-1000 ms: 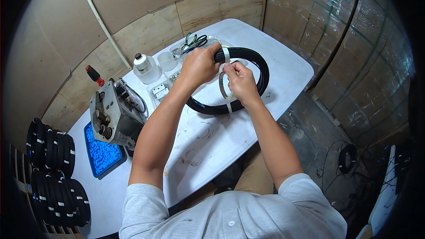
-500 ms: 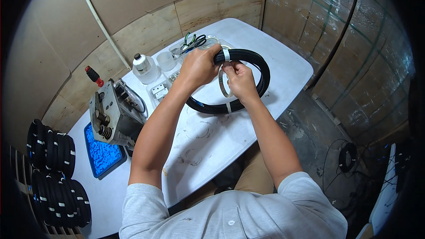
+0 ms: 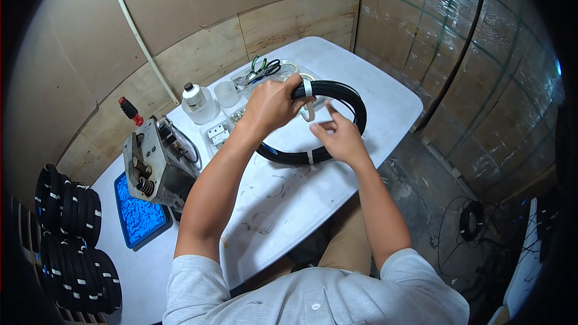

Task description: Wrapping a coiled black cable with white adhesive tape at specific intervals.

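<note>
A black cable coil (image 3: pixel 362 108) stands tilted over the white table, bound with a white tape band at its top and another at its bottom. My left hand (image 3: pixel 274 103) is closed around its upper left side, beside the top band. Just under those fingers hangs a pale tape roll (image 3: pixel 309 112), seen partly edge-on; whether the fingers hold it or it hangs by its tape I cannot tell. My right hand (image 3: pixel 342 137) is inside the coil's right side, thumb and fingers apart, holding nothing.
Behind my left hand are scissors (image 3: pixel 272 68), a clear cup (image 3: pixel 226 94) and a white bottle (image 3: pixel 192 96). A metal machine (image 3: pixel 153 159) stands at left beside a blue tray (image 3: pixel 139 242) of small blue pieces. Finished-looking black coils (image 3: pixel 69 204) are stacked at far left.
My right hand has let go of the tape roll at the top band and drawn back down and right, its fingers opening. My left hand still grips the coil.
</note>
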The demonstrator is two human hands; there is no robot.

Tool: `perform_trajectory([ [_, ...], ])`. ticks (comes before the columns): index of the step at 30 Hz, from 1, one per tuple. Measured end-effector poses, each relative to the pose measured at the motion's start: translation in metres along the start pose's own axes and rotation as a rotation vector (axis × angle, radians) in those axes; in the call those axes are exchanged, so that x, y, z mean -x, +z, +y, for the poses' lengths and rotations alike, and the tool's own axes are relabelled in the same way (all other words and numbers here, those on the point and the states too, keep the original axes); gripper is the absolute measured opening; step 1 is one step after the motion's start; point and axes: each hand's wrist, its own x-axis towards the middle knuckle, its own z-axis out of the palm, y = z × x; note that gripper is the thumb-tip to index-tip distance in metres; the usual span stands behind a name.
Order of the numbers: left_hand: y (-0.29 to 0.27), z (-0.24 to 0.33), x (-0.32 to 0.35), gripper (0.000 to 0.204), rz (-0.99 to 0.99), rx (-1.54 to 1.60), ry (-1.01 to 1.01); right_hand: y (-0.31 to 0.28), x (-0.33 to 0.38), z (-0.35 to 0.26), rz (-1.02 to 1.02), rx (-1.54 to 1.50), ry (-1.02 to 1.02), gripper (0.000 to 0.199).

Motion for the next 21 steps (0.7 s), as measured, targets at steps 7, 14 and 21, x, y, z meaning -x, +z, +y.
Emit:
perform_trajectory([
  [7,-0.002,0.010,0.003,0.033,-0.003,-0.039,-0.019,-0.057,-0.028,-0.080,0.256,0.255,-0.682,0.013],
  [14,0.002,0.022,0.007,0.030,0.041,-0.090,0.074,-0.056,-0.126,-0.094,-0.834,0.285,0.234,0.055],
  [21,0.004,0.022,0.010,0.030,-0.005,-0.120,0.059,-0.036,-0.148,-0.057,-1.031,-0.097,0.129,0.026],
])
